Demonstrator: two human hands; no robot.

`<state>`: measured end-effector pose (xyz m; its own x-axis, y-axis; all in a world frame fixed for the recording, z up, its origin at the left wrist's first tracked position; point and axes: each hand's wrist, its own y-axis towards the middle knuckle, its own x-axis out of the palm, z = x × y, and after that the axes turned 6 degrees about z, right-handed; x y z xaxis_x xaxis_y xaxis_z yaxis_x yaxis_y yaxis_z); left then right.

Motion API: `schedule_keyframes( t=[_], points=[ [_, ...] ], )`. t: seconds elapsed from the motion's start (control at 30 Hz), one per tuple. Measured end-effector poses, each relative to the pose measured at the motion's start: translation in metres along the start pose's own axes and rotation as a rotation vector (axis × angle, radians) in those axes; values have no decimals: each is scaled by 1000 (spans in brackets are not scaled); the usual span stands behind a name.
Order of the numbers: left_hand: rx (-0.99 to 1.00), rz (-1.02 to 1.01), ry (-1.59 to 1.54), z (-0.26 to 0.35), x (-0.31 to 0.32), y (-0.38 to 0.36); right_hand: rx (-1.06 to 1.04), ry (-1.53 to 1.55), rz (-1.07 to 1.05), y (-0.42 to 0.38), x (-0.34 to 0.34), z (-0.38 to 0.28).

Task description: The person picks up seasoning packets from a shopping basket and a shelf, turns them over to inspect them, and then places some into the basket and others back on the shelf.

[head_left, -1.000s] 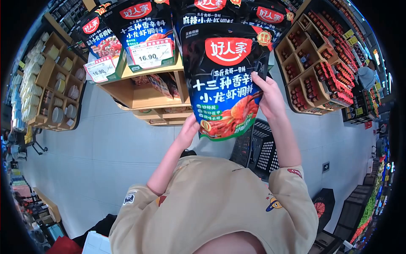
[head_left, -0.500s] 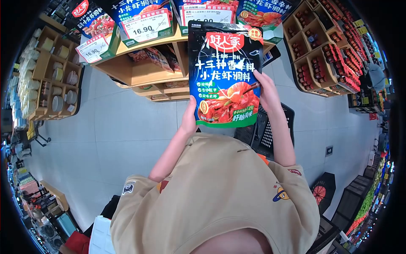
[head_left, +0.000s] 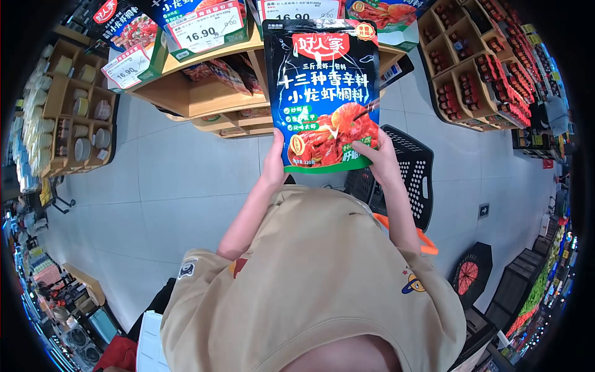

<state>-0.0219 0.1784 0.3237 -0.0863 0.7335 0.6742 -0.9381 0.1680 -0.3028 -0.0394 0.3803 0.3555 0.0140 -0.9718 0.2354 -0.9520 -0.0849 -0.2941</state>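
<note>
Between my two hands is a black, blue and green pouch of crayfish seasoning [head_left: 327, 93], held upright with its printed front towards me. My left hand [head_left: 274, 160] grips its lower left edge, the fingers hidden behind it. Over the lower right corner, my right hand [head_left: 382, 156] lays its thumb on the front print, with the other fingers behind. Just beyond the pouch, similar seasoning packs [head_left: 131, 34] stand on a wooden display shelf [head_left: 162, 93] behind price cards [head_left: 203, 31] reading 16.90.
A black plastic basket [head_left: 406, 177] with an orange handle [head_left: 427, 243] is near my right forearm. Jar shelves [head_left: 455, 74] rise on the right, and a rack of bowls and rolls [head_left: 80, 111] on the left. A dark umbrella-like item [head_left: 471, 276] lies on the tiled floor [head_left: 180, 180].
The pouch has moved slightly up and left. My right hand has slid down its edge to the lower corner, its thumb now on the front. More of the basket shows.
</note>
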Motion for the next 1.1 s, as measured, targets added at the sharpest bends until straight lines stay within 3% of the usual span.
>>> schedule_keyframes(
  t=[0.5,0.57,0.73,0.8,0.87,0.9,0.97,1.0,1.03,1.1],
  points=[
    [-140,-84,-55,11,-7,2,-40,38,39,3,2,11],
    [22,-95,308,15,0,-2,-49,-5,58,2,3,12],
    [11,-54,309,19,6,-6,-40,-5,29,2,2,12],
    [103,-8,282,13,5,-5,-32,-27,-7,1,5,12],
    [165,68,359,6,3,-4,-288,-305,216,-1,17,10],
    [225,143,437,4,4,-4,-288,-304,219,-4,20,8],
    [344,164,495,0,11,-3,-415,-710,268,-11,24,5],
    [461,186,553,0,17,-3,-337,-562,192,-18,33,2],
    [458,182,555,0,23,-6,-272,-486,119,-24,42,4],
    [365,228,983,5,40,-17,-223,-253,-29,-28,57,8]
  ],
)
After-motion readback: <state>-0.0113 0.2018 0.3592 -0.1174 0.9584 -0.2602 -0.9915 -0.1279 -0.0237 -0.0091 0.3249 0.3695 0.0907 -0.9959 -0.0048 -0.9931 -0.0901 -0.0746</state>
